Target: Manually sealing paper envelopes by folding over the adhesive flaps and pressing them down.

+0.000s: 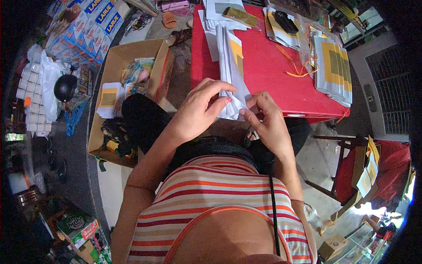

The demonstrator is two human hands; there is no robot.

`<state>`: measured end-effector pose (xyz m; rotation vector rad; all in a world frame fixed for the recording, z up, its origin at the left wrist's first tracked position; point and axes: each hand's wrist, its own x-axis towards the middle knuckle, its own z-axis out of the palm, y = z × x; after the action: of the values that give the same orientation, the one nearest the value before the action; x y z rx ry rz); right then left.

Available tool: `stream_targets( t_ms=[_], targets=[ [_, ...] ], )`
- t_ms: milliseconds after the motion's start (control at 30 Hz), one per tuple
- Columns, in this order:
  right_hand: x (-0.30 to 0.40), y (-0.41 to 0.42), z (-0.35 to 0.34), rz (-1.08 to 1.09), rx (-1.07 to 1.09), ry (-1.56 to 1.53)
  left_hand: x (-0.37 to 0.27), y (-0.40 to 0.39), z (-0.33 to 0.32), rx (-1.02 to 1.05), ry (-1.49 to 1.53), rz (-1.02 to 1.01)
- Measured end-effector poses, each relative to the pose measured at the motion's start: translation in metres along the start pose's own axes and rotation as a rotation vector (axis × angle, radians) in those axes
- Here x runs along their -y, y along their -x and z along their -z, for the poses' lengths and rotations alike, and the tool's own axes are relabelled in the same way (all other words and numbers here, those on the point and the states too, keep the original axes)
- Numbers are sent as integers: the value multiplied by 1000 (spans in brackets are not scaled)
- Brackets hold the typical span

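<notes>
A long stack of folded white paper (227, 62), with yellow and dull gold blocks like joss paper, lies lengthwise on the red table (263, 79). Its near end reaches the table's front edge. My left hand (206, 105) rests at the left side of that end, thumb and index finger apart and touching the paper; the other fingers are partly hidden. At the right corner, my right hand (268, 120) pinches a loose white sheet (244, 95) between thumb and fingers.
Tied bundles of similar paper (333, 69) lie on the table's right, near orange ties (291, 62) and a black object (285, 21). Left of my knee stands a cardboard box (135, 52) holding paper stacks (110, 99). A red chair (389, 168) stands at right, near a cat (315, 216).
</notes>
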<state>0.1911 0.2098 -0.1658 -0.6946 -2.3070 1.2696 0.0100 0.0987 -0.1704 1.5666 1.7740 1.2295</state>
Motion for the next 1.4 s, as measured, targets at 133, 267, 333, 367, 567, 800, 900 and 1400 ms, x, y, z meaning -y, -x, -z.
stream_targets(
  t_ms=[133,267,333,367,567,800,900,1400],
  targets=[
    [-4,0,-4,-80,-2,-68,2,1,0,-2,19,39],
    [-2,1,-5,-162,7,-126,1,1,2,-14,-15,-33],
    [2,0,-3,-155,1,-102,-2,0,2,-9,-61,-60],
    [4,0,-3,-147,-6,-80,-2,0,1,-9,-61,-60],
    [-1,-5,1,71,33,-106,-3,-1,-1,-3,-107,-80],
    [-12,-3,-1,-22,25,-174,-3,1,-6,-33,66,9],
    [-8,-3,-1,-47,26,-127,0,1,-10,-75,235,74],
    [-13,-1,-2,-105,35,-202,-5,1,1,-16,-97,-53]
  ],
)
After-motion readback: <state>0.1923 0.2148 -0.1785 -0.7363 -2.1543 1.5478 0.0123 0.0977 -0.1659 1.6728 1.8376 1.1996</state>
